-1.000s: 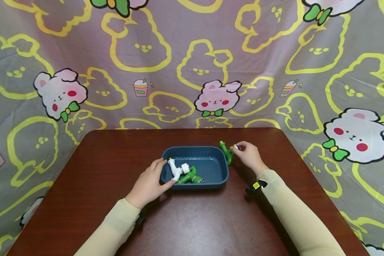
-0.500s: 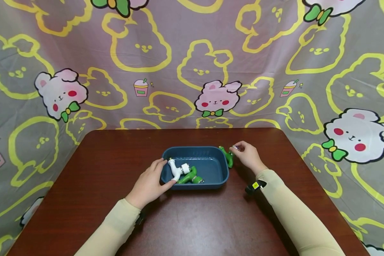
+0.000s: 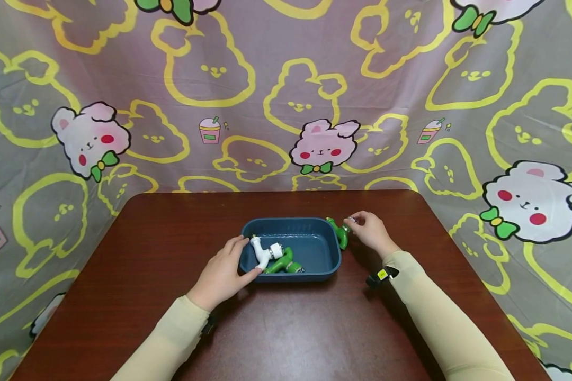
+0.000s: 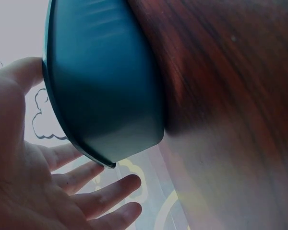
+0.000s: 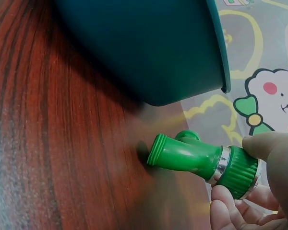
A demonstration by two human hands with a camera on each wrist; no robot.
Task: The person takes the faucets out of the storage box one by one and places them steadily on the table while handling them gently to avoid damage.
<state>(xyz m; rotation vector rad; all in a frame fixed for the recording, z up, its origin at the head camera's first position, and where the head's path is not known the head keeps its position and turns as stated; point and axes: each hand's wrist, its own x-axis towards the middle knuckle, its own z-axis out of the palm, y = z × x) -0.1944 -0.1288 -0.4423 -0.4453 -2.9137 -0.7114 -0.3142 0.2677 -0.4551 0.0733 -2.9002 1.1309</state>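
My right hand [image 3: 369, 231] pinches a green plastic faucet [image 5: 189, 155] by its ribbed collar, just outside the right wall of a dark blue basin [image 3: 310, 277]. Whether this faucet touches the table cannot be told. In the head view the basin rim hides part of it. My left hand [image 3: 221, 272] rests at the basin's left end, thumb and fingertips touching the rim; the left wrist view has its fingers [image 4: 110, 194] spread and fairly straight. Inside the basin, toward the left, a white faucet [image 3: 262, 254] lies against another green faucet [image 3: 283, 263].
A dark reddish wooden table [image 3: 286, 328] carries the basin near its middle. Behind and at both sides hangs a printed cloth [image 3: 252, 69] with bear and rabbit drawings. The table's far edge meets this cloth.
The green faucet in my right hand has turned and come slightly lower beside the basin's right wall. My left hand, the basin and the faucets inside it have stayed put.
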